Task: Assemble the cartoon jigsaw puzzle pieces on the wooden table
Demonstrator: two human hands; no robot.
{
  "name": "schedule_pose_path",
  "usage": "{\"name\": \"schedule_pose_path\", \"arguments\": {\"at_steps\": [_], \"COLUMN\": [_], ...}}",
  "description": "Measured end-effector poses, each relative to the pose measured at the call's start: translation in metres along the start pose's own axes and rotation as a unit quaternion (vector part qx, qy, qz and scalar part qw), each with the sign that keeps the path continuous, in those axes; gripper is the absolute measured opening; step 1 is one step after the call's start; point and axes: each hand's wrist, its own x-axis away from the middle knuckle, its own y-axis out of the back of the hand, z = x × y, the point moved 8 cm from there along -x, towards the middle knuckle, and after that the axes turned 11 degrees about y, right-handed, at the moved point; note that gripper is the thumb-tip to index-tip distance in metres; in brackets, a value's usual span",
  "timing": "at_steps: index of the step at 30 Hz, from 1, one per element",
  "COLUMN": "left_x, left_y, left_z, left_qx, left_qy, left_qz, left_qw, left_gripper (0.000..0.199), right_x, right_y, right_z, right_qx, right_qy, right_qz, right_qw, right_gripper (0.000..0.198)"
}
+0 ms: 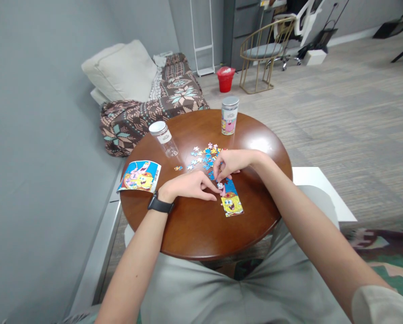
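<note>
A partly joined jigsaw puzzle (232, 203) lies on the round wooden table, with a yellow cartoon face at its near end and blue above. My right hand (230, 163) bends over its far left corner, thumb and fingers pinched on a small jigsaw piece (220, 185), which the fingertips partly cover. From the left, my left hand (196, 185) reaches in with fingers stretched out and apart, the index fingertip at the puzzle's left edge. Loose jigsaw pieces (199, 157) are heaped just beyond both hands, some hidden behind the right one.
A clear jar (167, 143) with a silver lid stands at the table's (194, 229) far left, and a labelled jar (229, 118) at the back. The printed picture sheet (139, 175) lies by the left edge. Beyond are a patterned couch (177, 85) and a red bin (225, 81).
</note>
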Motion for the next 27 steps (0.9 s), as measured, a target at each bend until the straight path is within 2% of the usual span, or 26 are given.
{"name": "schedule_pose_path", "arguments": {"at_steps": [6, 11, 15, 21, 27], "left_x": [0.000, 0.000, 0.001, 0.002, 0.000], "left_y": [0.000, 0.000, 0.006, 0.015, 0.012], "left_z": [0.001, 0.001, 0.002, 0.004, 0.004], "left_qx": [-0.001, -0.001, -0.011, -0.045, -0.045], "left_qy": [0.009, 0.007, 0.005, 0.004, 0.003], "left_qz": [0.002, 0.004, -0.025, -0.083, -0.075], "left_qw": [1.000, 1.000, 1.000, 0.996, 0.996], "left_gripper": [0.037, 0.039, 0.038, 0.034, 0.033], "right_x": [-0.001, -0.001, -0.001, -0.001, 0.001], "right_y": [0.001, 0.012, 0.019, 0.021, 0.027], "right_z": [0.003, 0.001, -0.004, -0.002, -0.003], "right_qx": [0.005, 0.014, 0.019, 0.027, 0.050], "right_qy": [0.009, 0.035, 0.036, 0.036, 0.029], "right_qz": [-0.012, -0.066, -0.107, -0.114, -0.139], "right_qw": [1.000, 0.997, 0.993, 0.992, 0.989], "right_gripper": [0.026, 0.019, 0.013, 0.011, 0.013]}}
